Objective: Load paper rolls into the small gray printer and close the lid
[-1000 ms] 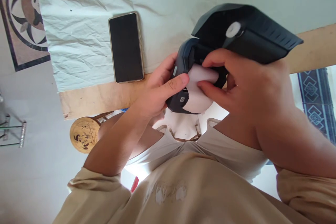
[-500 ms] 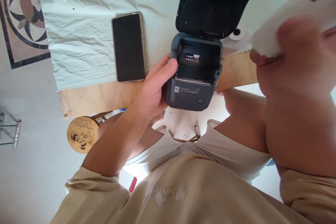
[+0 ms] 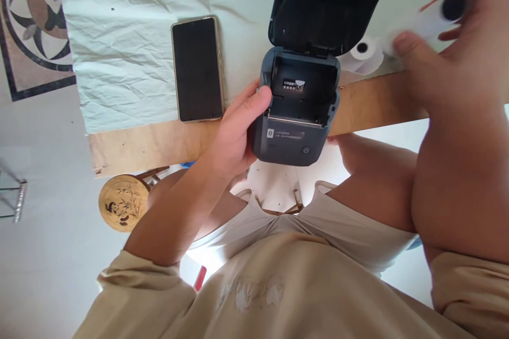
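My left hand [image 3: 238, 130] grips the left side of a dark grey label printer [image 3: 284, 143], thumb on its rim. The printer's black lid [image 3: 322, 8] is swung wide back, and its paper bay shows no roll inside. At the right, my right hand [image 3: 457, 69] holds a white paper roll [image 3: 431, 18] with a dark core end; thumb and roll are smeared by motion. Between the printer and that hand, a second white paper roll [image 3: 363, 55] rests on the table, partly behind the printer.
A phone [image 3: 198, 70] with a dark screen lies left of the printer on a pale, creased cloth [image 3: 119, 63]. The table's bare wooden edge [image 3: 151, 145] runs in front of my body. A round wooden stool [image 3: 124, 203] stands below at the left.
My right hand has turned the paper roll so that its dark core end now shows. The second roll is more in view. My left hand still holds the printer nearly in place.
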Demonstrator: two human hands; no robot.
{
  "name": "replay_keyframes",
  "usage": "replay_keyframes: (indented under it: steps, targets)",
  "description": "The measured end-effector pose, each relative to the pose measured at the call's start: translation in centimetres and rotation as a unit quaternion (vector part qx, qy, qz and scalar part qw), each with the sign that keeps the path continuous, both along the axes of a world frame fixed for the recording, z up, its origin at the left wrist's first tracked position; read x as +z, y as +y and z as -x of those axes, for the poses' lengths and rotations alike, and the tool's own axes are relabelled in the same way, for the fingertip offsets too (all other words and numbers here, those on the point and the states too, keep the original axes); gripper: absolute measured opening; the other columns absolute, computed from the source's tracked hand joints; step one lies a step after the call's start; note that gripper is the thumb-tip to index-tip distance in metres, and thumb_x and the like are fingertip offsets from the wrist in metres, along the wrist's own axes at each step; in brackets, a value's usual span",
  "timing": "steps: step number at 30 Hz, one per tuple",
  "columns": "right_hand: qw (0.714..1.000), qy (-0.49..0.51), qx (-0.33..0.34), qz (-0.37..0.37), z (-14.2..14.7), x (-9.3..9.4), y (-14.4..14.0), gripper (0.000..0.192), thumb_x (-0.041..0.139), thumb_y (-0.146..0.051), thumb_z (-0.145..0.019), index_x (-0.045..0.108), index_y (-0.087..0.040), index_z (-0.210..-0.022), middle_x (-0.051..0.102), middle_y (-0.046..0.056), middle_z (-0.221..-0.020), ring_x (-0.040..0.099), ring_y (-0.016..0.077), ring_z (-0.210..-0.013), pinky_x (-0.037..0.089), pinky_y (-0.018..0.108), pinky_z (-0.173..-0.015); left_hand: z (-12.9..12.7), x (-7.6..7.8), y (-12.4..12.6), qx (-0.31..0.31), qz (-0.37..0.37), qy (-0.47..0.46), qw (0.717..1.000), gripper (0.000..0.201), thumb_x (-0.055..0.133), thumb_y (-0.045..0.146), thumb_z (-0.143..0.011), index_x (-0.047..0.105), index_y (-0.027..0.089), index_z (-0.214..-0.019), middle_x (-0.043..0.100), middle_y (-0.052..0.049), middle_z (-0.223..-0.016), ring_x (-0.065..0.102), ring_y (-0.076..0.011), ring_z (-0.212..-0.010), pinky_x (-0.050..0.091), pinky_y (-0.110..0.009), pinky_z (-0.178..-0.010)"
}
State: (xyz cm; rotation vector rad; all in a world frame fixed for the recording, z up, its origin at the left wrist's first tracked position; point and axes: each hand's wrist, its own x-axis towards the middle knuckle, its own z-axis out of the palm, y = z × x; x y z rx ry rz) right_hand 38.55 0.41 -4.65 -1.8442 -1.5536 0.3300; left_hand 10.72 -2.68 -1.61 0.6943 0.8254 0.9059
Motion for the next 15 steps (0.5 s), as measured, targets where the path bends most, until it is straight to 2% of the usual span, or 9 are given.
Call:
replay_keyframes:
  steps: [2,3,5,7,9,11,12,15]
  targets:
    - [1.0,-0.016,0.006,0.026,0.0,-0.2,-0.2,0.054,0.068,-0.023,-0.085,0.055,-0.027,-0.137,0.062,0.004,-0.124,0.06,0.0159,-0.103,0.045,0.032,-0.088,0.0,-0.1,0.0,0.001,-0.008,-0.007,1.0,0.03,0.059,0.044,-0.095,0.071,0.017,-0.097,0.072,-0.001,-0.078,0.069,-0.013,-0.064,0.055,-0.023,-0.055]
    - [1.0,-0.015,0.015,-0.008,0.0,-0.2,-0.3,0.056,0.067,-0.02,-0.085,0.054,-0.028,-0.138,0.061,0.003,-0.129,0.06,0.0177,-0.11,0.045,0.033,-0.095,0.0,-0.2,0.1,-0.002,-0.009,-0.011,1.0,0.029,0.059,0.044,-0.095,0.071,0.018,-0.098,0.073,0.0,-0.081,0.068,-0.0121,-0.064,0.057,-0.023,-0.058]
    - [0.99,0.002,0.053,-0.133,0.2,-0.4,-0.7,0.054,0.065,-0.017,-0.086,0.055,-0.031,-0.137,0.06,0.001,-0.131,0.059,0.0207,-0.122,0.046,0.033,-0.101,0.1,-0.3,0.2,-0.004,-0.011,-0.022,1.0,0.027,0.059,0.042,-0.095,0.07,0.018,-0.098,0.073,0.0,-0.087,0.068,-0.0118,-0.068,0.058,-0.023,-0.063]
    - [0.971,0.024,0.105,-0.213,1.0,-0.3,-1.3,0.048,0.061,-0.021,-0.089,0.058,-0.035,-0.135,0.064,0.0,-0.12,0.062,0.0209,-0.118,0.05,0.033,-0.094,0.1,-0.4,0.3,-0.005,-0.01,-0.03,0.999,0.029,0.058,0.044,-0.095,0.07,0.017,-0.099,0.073,-0.001,-0.088,0.07,-0.0132,-0.073,0.059,-0.023,-0.064]
    - [0.966,0.027,0.172,-0.192,2.4,-0.1,-1.8,0.051,0.058,-0.024,-0.089,0.054,-0.035,-0.139,0.065,0.001,-0.116,0.065,0.0208,-0.11,0.053,0.036,-0.088,0.1,-0.4,0.4,-0.001,-0.008,-0.023,1.0,0.035,0.053,0.048,-0.098,0.069,0.017,-0.098,0.071,-0.001,-0.086,0.072,-0.0141,-0.075,0.059,-0.023,-0.065]
    - [0.972,-0.015,0.207,-0.113,4.0,0.0,-2.1,0.061,0.058,-0.018,-0.084,0.048,-0.028,-0.143,0.057,0.006,-0.134,0.06,0.0247,-0.122,0.054,0.042,-0.1,0.0,-0.5,0.4,0.011,-0.005,-0.009,1.0,0.04,0.048,0.051,-0.1,0.069,0.017,-0.096,0.071,-0.001,-0.083,0.074,-0.0155,-0.078,0.06,-0.023,-0.064]
    - [0.97,-0.041,0.221,-0.097,4.7,0.0,-2.2,0.066,0.06,-0.017,-0.08,0.046,-0.026,-0.144,0.056,0.008,-0.134,0.058,0.0265,-0.125,0.053,0.046,-0.105,0.0,-0.5,0.5,0.014,-0.006,-0.006,1.0,0.042,0.046,0.052,-0.1,0.069,0.017,-0.095,0.07,-0.001,-0.083,0.075,-0.0164,-0.08,0.06,-0.024,-0.064]
    - [0.978,-0.061,0.191,-0.062,6.0,-0.5,-2.0,0.065,0.063,-0.018,-0.08,0.048,-0.025,-0.143,0.055,0.011,-0.126,0.057,0.0271,-0.123,0.051,0.051,-0.108,-0.1,-0.7,0.5,0.01,-0.009,-0.011,1.0,0.041,0.047,0.051,-0.1,0.069,0.017,-0.095,0.069,-0.001,-0.079,0.076,-0.0179,-0.085,0.061,-0.025,-0.067]
